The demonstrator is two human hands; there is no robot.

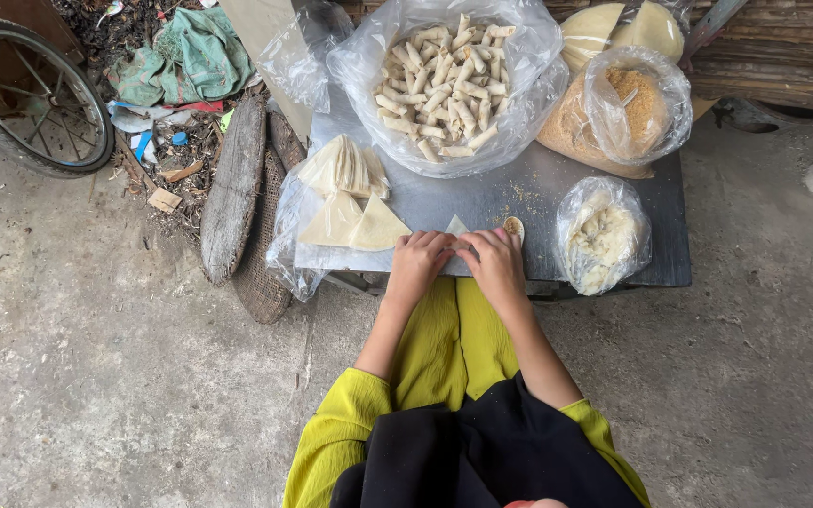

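Head view: left hand [418,256] and right hand [495,256] were both curled shut, rolling a wrapper [457,227] on the desk [519,193], finished-rolls bag [444,80] at 12 o'clock; tight tucking likely needed next.

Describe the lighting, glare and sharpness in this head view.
Head view: soft, even daylight with faint shadows; mild glare on the clear bag of rolls; both hands and the wrapper are sharp; the wheel bends slightly near the corner.
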